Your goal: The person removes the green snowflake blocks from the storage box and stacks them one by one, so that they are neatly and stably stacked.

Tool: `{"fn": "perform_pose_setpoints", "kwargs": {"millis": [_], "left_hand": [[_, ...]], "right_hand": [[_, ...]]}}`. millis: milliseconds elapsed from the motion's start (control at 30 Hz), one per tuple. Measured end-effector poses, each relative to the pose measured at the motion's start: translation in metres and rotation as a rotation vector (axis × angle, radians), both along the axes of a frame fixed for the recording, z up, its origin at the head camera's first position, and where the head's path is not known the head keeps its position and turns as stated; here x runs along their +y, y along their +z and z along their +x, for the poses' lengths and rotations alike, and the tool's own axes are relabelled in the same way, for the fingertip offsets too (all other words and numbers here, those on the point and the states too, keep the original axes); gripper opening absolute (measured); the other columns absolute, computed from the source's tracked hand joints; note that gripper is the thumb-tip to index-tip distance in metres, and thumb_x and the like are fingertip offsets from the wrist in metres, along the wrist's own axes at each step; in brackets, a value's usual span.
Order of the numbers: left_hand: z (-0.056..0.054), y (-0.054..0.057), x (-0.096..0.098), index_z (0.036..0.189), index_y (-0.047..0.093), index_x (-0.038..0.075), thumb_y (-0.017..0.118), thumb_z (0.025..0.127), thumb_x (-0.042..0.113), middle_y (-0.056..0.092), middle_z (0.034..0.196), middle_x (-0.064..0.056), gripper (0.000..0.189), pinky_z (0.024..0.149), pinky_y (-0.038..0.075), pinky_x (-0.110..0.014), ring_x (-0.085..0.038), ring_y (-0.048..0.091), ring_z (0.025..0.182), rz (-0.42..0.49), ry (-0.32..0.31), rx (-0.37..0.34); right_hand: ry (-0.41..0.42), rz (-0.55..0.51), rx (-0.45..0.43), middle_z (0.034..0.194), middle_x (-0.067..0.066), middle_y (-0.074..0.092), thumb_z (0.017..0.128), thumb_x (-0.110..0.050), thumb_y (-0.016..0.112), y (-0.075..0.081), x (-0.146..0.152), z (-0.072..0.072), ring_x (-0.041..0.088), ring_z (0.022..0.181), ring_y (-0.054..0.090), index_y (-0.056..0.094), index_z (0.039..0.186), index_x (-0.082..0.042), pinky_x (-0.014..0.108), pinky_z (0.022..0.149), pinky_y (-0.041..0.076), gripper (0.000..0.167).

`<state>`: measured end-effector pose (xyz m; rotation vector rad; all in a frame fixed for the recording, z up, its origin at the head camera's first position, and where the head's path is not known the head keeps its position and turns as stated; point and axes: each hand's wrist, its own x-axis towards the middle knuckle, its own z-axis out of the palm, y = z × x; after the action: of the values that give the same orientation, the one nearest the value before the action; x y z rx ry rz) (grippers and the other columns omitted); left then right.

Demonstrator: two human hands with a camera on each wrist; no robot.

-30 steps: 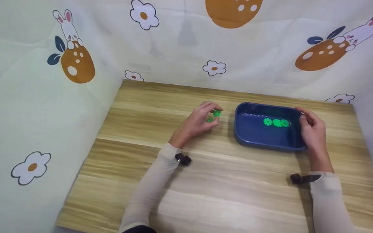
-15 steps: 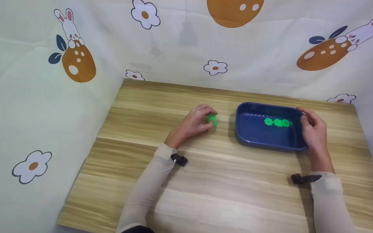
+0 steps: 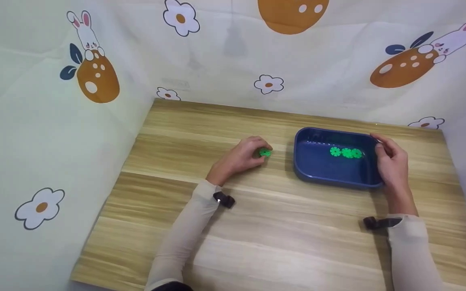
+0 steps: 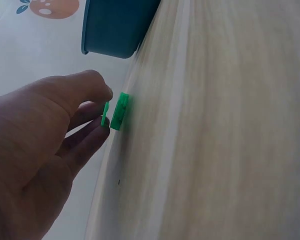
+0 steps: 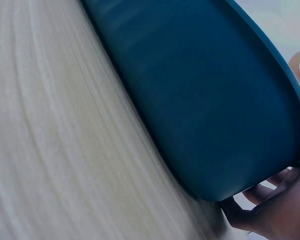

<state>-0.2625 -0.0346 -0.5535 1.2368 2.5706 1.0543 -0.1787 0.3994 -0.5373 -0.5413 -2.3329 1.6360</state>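
Just left of the blue plastic bin, my left hand point(image 3: 244, 155) pinches a thin green notched disc point(image 4: 105, 114) between thumb and fingertips, low over the table. Right beside that disc, a thicker green piece point(image 4: 120, 111) lies against the wood; in the head view the two overlap as one green patch. My right hand point(image 3: 392, 161) holds the right end of the blue bin point(image 3: 314, 179), thumb at the rim and fingers round the outside. Several flower-shaped green discs point(image 3: 347, 153) lie in a row on the bin's floor.
The wood-grain table point(image 3: 257, 230) meets a printed cloth wall point(image 3: 217, 60) at the back. More cloth hangs along the left and right sides. Each wrist wears a black strap-on camera point(image 3: 224, 199).
My left hand has drawn back a little and lowered the green disc towards the other green piece. My right hand and the bin have stayed in place.
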Motion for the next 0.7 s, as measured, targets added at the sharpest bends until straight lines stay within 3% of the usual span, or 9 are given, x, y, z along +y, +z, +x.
{"fn": "perform_pose_setpoints", "kwargs": {"millis": [167,400,700], "left_hand": [[-0.0002,-0.0008,0.0002,0.126,0.075,0.002,0.074,0.098,0.009,0.075,0.123,-0.012,0.028,0.105,0.057,-0.039,-0.025,0.069,0.115,-0.013,0.008,-0.009],[0.0005,-0.0005,-0.0003,0.126,0.075,0.004,0.073,0.101,0.010,0.075,0.125,-0.012,0.026,0.108,0.056,-0.040,-0.027,0.068,0.120,-0.035,0.021,0.009],[0.0022,-0.0013,-0.0016,0.131,0.073,0.007,0.075,0.102,0.015,0.070,0.134,-0.009,0.030,0.112,0.054,-0.037,-0.023,0.065,0.126,-0.031,0.031,-0.048]], "right_hand": [[-0.001,-0.013,-0.006,0.130,-0.016,0.071,0.111,-0.018,0.053,0.0001,0.0001,-0.0008,0.004,0.112,0.053,0.070,0.146,-0.020,0.016,0.088,0.040,0.040],[-0.005,-0.002,0.008,0.121,-0.015,0.073,0.111,-0.018,0.054,-0.0008,0.0000,-0.0017,0.005,0.104,0.052,0.070,0.146,-0.017,0.017,0.084,0.039,0.039],[0.010,0.016,0.006,0.125,-0.014,0.073,0.111,-0.019,0.053,-0.0007,-0.0003,-0.0007,0.006,0.105,0.052,0.070,0.146,-0.020,0.017,0.084,0.038,0.038]]}}
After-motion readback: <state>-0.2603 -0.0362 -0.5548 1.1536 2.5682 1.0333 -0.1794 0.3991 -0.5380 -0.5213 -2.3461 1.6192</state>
